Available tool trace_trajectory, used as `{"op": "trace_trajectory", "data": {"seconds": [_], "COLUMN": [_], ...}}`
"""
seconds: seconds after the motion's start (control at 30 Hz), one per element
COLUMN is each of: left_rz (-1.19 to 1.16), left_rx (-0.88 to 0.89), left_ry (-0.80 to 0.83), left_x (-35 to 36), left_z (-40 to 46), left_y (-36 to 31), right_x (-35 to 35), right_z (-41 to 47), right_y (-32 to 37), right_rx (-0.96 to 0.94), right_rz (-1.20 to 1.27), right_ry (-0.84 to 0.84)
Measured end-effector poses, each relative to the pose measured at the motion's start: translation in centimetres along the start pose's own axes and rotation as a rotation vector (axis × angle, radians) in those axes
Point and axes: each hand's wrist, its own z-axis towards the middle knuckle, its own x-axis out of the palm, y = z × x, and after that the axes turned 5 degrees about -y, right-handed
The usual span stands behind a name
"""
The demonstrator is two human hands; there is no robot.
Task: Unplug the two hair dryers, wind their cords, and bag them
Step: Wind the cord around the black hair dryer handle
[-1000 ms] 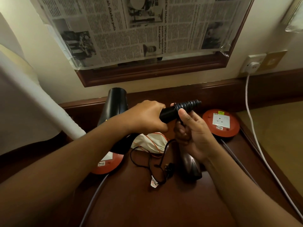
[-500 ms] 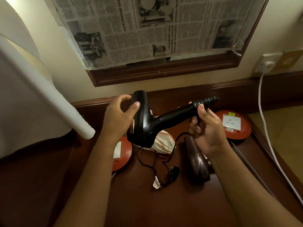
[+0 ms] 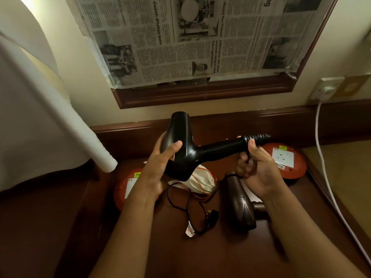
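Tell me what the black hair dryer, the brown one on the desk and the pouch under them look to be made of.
Black hair dryer: looks like hard plastic, semi-gloss, with soft highlights on its body.
Brown hair dryer: likely plastic with a glossy metallic-brown finish; sharp reflections show.
Pouch: seems to be pale woven fabric, matte and wrinkled, gathered at an orange drawstring.

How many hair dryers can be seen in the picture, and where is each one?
2. The black hair dryer is held above the desk by the left hand and the right hand. The brown hair dryer lies on the desk, partly under the right hand.
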Motion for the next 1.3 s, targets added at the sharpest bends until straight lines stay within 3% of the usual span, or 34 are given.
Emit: {"op": "trace_trajectory", "data": {"seconds": [0.27, 0.43, 0.57, 0.67, 0.87, 1.0, 1.3], "left_rz": [0.019, 0.103, -0.018, -0.120, -0.177, -0.104, -0.118], "left_rx": [0.191, 0.201, 0.161, 0.141, 0.147, 0.191, 0.163], "left_ry": [0.008, -0.006, -0.065, -0.122, -0.088, -0.087, -0.122], "left_x": [0.2, -0.3, -0.2, -0.8, -2.5, -3.3, -3.7], "left_z": [-1.4, -1.4, -1.3, -1.1, -1.4, -1.7, -1.9], "left_y": [-1.3, -2.0, -1.4, -1.3, -1.6, -2.4, -1.5], "right_x": [0.0, 0.6, 1.3, 1.1, 0.1, -1.0, -0.3], "right_z": [-0.4, -0.5, -0.6, -1.3, -2.3, -2.5, -3.8], "right_y": [-0.9, -0.9, -0.6, -0.8, -1.4, -2.2, -1.5], "right_rx": [0.048, 0.044, 0.033, 0.038, 0.171, 0.293, 0.350], "right_rz": [0.001, 0.006, -0.032, -0.088, -0.021, -0.045, -0.523], "right_ry": [-0.012, -0.004, 0.012, 0.069, 0.348, 0.355, 0.295]}}
